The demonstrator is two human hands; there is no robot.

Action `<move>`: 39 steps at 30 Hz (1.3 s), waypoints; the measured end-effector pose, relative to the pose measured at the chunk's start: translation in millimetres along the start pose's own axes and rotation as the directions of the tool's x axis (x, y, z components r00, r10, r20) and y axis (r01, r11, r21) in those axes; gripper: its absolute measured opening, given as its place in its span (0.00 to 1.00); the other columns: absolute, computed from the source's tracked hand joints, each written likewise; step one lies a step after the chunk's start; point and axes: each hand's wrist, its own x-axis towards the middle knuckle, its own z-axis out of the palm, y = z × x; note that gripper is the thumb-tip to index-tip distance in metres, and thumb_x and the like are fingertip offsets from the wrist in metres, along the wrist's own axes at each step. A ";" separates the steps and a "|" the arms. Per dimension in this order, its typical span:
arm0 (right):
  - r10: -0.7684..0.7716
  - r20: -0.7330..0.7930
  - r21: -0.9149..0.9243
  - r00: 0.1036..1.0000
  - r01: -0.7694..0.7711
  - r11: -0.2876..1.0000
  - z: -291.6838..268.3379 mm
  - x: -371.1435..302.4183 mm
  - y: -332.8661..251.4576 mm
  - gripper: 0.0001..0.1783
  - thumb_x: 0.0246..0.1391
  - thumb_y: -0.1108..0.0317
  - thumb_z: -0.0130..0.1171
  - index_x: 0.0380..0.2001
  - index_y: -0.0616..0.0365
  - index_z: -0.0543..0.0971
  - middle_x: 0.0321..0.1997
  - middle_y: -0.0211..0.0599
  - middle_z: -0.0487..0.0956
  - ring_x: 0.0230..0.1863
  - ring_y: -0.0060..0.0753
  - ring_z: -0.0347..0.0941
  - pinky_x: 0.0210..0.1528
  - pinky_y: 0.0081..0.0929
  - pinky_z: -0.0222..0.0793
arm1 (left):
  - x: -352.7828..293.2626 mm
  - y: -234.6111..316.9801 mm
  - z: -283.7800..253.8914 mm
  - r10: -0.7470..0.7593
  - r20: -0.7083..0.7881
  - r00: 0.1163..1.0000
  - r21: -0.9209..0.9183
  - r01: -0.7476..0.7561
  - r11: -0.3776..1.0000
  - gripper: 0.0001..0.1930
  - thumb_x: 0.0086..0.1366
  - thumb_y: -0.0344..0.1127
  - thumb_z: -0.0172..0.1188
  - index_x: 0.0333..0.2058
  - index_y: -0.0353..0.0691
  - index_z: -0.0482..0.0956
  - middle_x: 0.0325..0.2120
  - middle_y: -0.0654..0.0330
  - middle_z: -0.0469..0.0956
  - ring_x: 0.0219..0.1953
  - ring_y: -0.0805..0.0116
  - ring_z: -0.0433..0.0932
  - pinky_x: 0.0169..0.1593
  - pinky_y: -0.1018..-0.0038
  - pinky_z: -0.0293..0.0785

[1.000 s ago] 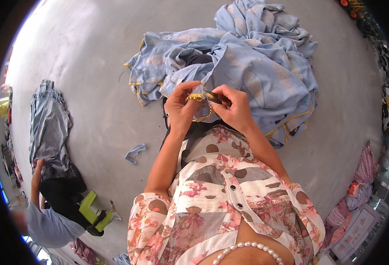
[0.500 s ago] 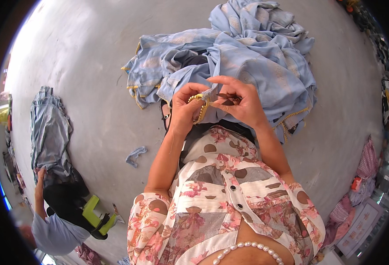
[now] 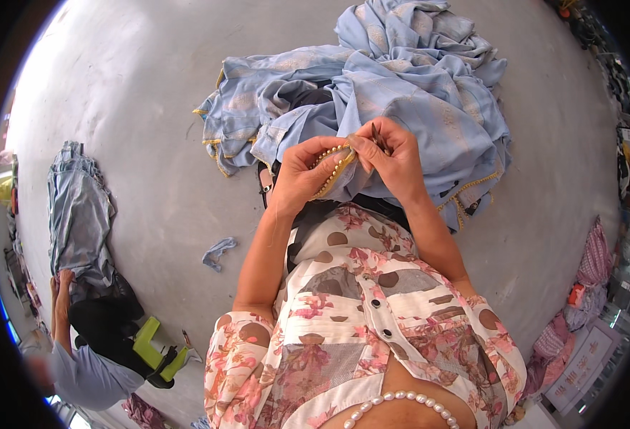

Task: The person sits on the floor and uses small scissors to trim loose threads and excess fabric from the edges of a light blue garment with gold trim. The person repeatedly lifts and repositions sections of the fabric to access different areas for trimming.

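Note:
Light blue patterned cloth (image 3: 408, 93) lies in a large crumpled heap in front of me, with a yellow edging along parts of its border. In my left hand (image 3: 301, 175) is a stretch of yellow beaded trim (image 3: 338, 171), gripped between thumb and fingers, with some of the blue cloth below it. My right hand (image 3: 397, 161) is closed around small dark thread snips (image 3: 379, 139), their pointed tips facing up. Its thumb and finger also pinch the upper end of the trim, so both hands meet there. The rest of the snips is hidden in the palm.
A blue-grey scrap (image 3: 218, 254) lies on the grey floor left of me. Farther left, a person (image 3: 97, 375) sits by a green stool (image 3: 150, 350), hands on a long blue-grey garment (image 3: 79, 214). Pink checked cloth (image 3: 594, 261) is piled at the right edge.
My right hand has closed in on the trim and now pinches its end; the snips have turned from pointing left to pointing up. More of the trim shows stretched between my hands.

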 end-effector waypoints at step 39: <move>-0.054 -0.050 -0.355 0.997 0.033 0.934 -33.0 -8.7 -9.6 0.14 0.50 0.64 0.65 0.31 0.63 0.74 0.25 0.34 0.78 0.24 0.18 0.73 0.27 0.17 0.68 | 0.6 17.1 -4.1 -0.115 -0.005 0.993 0.036 0.115 0.993 0.08 0.59 0.29 0.60 0.37 0.34 0.80 0.30 0.64 0.80 0.30 0.81 0.75 0.34 0.85 0.70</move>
